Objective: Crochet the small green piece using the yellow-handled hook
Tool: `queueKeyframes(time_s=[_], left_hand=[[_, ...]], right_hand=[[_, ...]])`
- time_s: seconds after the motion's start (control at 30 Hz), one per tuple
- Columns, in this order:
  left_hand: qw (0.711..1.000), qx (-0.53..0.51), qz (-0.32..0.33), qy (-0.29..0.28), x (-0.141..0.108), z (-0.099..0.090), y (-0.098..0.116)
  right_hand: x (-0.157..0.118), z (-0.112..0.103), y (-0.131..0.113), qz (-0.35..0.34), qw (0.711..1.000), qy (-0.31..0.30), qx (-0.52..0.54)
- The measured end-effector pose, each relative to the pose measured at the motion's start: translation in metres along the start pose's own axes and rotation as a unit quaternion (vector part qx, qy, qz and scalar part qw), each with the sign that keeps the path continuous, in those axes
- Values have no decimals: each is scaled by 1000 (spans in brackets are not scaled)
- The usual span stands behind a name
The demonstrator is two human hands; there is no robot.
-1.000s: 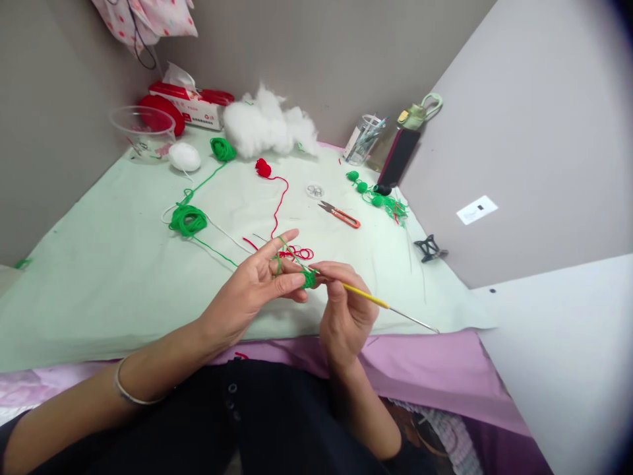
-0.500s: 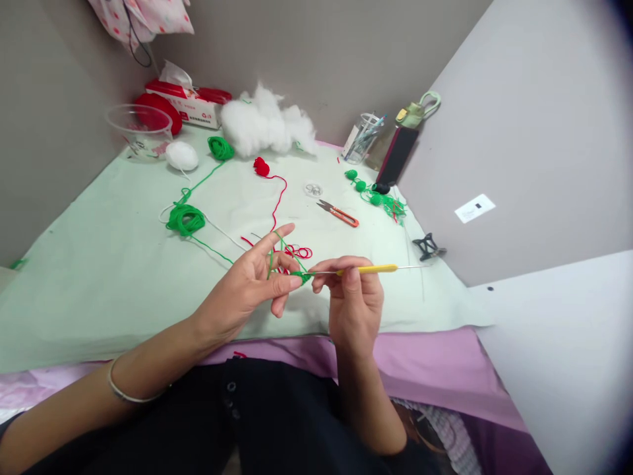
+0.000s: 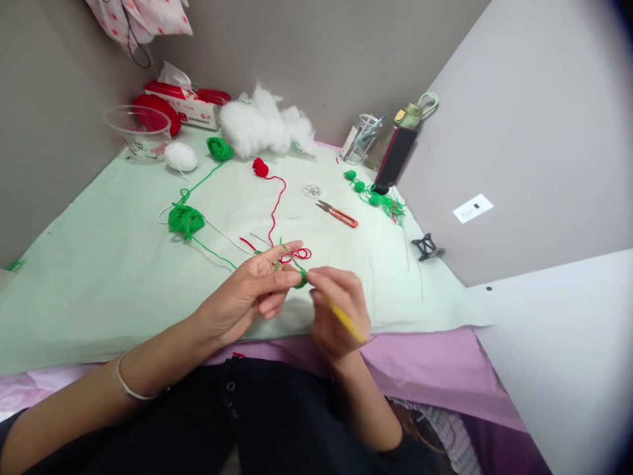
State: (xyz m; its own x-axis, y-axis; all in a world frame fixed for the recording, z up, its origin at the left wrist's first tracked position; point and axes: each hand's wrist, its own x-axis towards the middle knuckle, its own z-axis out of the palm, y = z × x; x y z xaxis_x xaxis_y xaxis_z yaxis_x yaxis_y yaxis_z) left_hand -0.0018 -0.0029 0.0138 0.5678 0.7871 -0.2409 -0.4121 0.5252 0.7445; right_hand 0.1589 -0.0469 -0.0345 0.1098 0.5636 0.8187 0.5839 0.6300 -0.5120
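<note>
We locate the green piece (image 3: 301, 280) above the front part of the counter (image 3: 113, 284), between the two hands. The left hand (image 3: 257, 284) pinches it between thumb and fingers; we note a green strand (image 3: 295, 262) passing over its extended index finger. The right hand (image 3: 341, 310) is closed around the yellow hook (image 3: 347, 321), its fingertips at the right side of the piece. The hook is blurred and its handle slants toward the front edge; we cannot tell where its tip sits. The hands are close together at the piece.

Just beyond the left hand we find loose red loops (image 3: 304, 253). A red strand (image 3: 275, 214) runs from the red ball (image 3: 260, 167) toward that hand. To the left lie a green coil (image 3: 186, 221) and a white ball (image 3: 180, 157). Orange snips (image 3: 339, 214) lie right of the red strand, near a clear dish (image 3: 312, 196).
</note>
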Motion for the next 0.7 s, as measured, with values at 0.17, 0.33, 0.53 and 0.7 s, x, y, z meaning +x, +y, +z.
queueKeyframes(time_s=[0.17,0.33,0.53,0.7], left_hand=[[999,6,31,11,0,1,4],[994,61,87,32,-1,3,-4],[1000,-15,13,4,4,-2,-5],[999,-43,20,9,6,-3,2]], right_hand=[[17,2,-2,195,947,41,252],[14,6,-4,153,974,0,168],[6,6,-4,-3,1000,22,-2],[19,1,-3,191,955,42,221]])
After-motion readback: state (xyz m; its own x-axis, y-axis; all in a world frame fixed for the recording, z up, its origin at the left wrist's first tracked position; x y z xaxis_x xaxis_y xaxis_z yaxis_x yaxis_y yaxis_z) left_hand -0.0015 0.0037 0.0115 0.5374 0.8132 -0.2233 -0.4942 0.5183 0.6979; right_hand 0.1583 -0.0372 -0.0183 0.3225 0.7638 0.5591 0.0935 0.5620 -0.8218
